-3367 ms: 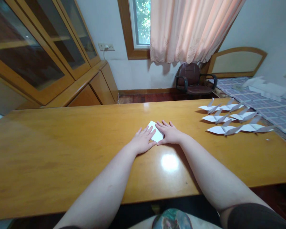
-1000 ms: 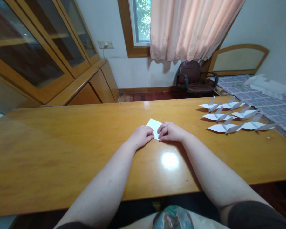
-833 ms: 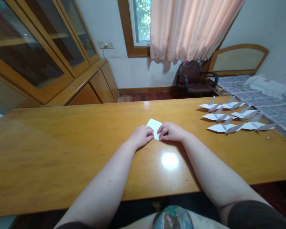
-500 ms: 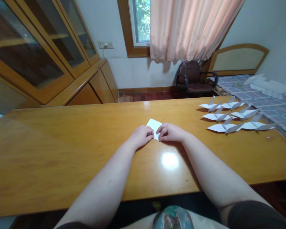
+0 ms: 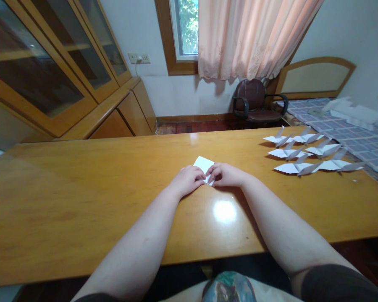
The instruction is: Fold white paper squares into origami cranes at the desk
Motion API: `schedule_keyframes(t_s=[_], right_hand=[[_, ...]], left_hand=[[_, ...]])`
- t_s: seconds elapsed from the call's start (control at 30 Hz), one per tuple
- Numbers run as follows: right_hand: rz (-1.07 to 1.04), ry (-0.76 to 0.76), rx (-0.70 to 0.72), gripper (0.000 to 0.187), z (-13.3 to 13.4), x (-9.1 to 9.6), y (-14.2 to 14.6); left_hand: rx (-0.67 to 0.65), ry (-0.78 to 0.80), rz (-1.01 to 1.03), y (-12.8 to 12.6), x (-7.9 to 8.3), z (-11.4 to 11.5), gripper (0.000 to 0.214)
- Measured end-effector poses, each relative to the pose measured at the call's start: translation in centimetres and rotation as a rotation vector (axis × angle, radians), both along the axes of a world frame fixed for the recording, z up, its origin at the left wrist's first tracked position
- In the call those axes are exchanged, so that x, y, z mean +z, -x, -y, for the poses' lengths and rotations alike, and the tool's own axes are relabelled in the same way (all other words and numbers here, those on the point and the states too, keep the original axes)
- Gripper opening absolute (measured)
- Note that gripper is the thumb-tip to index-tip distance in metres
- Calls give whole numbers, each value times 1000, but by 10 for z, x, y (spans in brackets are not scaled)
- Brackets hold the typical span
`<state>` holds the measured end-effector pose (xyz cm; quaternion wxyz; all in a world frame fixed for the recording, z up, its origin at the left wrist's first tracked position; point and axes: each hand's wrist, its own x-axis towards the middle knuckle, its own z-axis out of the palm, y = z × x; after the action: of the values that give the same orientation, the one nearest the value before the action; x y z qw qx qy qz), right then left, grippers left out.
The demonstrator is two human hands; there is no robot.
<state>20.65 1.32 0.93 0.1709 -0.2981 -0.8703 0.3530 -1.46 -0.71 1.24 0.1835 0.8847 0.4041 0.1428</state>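
A small folded sheet of white paper (image 5: 203,162) lies on the table in front of me, one corner pointing away. My left hand (image 5: 189,180) rests on its left side, fingers curled and closed on the near part of the paper. From the other side my right hand (image 5: 224,174) grips the near right edge, thumb and fingers bent together. The fingertips of both hands almost meet over the sheet, and they hide its lower part.
Several folded white paper cranes (image 5: 297,168) stand in rows at the right end of the wooden table (image 5: 91,201). Beyond the table are a brown office chair (image 5: 252,100), a bed (image 5: 359,134) on the right and a glass-door cabinet (image 5: 50,71) on the left.
Both hands have shifted very slightly at the near edge of the paper, with the fingertips moving a little to the right. The cranes have stayed where they were.
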Motion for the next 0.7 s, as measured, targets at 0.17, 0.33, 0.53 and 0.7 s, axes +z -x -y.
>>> schedule_keyframes(t_s=[0.17, 0.33, 0.53, 0.7], right_hand=[[34, 13, -43, 11, 0, -1, -1], [40, 21, -52, 9, -1, -2, -1], [45, 18, -48, 10, -2, -4, -1], [45, 6, -45, 9, 1, 0, 0]], left_hand=[[-27, -17, -34, -1, -2, -2, 19], [-40, -33, -15, -1, -2, -2, 20], [-27, -4, 24, 0, -2, -3, 18], [-20, 10, 37, 0, -2, -2, 17]])
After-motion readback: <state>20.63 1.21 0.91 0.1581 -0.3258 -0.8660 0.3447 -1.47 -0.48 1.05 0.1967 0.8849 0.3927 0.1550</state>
